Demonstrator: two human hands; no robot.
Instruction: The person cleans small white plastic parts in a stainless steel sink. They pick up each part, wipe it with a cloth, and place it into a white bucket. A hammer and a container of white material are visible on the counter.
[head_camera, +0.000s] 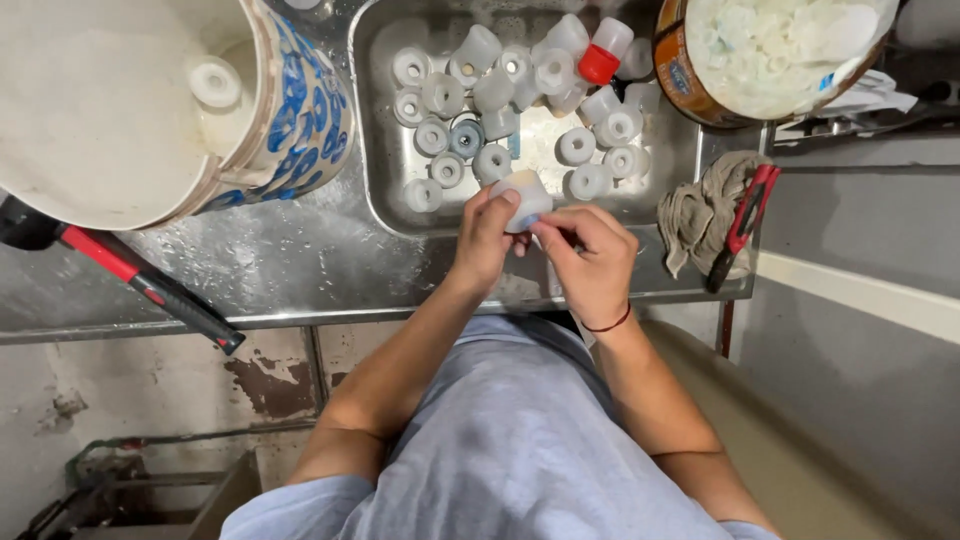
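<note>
Holding a white plastic cap (524, 198) above the front edge of the metal tray (380, 190), your left hand (486, 235) grips it while your right hand (590, 255) pinches its lower rim.

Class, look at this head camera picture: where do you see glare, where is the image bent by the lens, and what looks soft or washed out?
Head view: glare streaks the wet steel counter; the wide lens bows the big white and blue bucket and the counter's front edge; the white pieces in the orange-rimmed tub wash out; the left hand and right hand holding the small white plastic cap stay fairly sharp.
</note>
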